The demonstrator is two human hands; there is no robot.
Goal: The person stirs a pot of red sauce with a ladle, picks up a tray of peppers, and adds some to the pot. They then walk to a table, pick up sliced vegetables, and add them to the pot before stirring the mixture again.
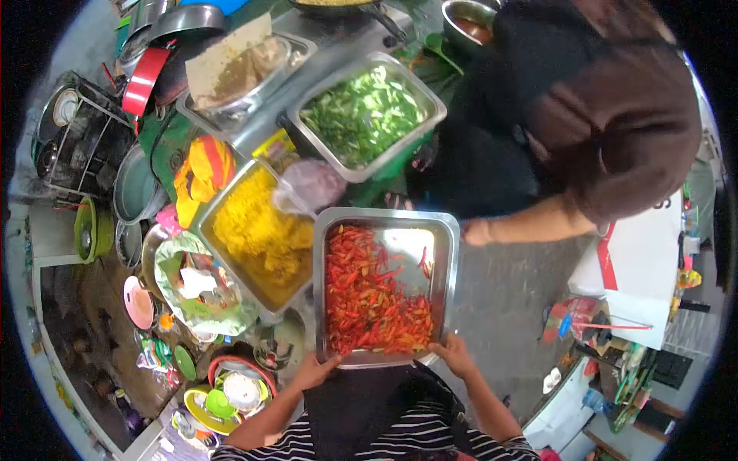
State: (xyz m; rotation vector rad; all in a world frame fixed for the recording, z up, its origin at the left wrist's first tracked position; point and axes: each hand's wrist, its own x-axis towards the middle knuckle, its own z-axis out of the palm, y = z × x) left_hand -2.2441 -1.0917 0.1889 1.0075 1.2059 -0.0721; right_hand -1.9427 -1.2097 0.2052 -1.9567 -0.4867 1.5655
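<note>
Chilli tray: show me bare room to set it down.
Bare grey floor lies right of the chilli tray, below a co-worker's forearm. Left is crowded: yellow-food tray, bowls. Ahead sits the greens tray.

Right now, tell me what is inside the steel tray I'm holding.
Red chillies fill the left side and near end of the tray; the far right corner is bare steel with a few stray chillies. Whatever lies beneath the pile is covered.
</note>
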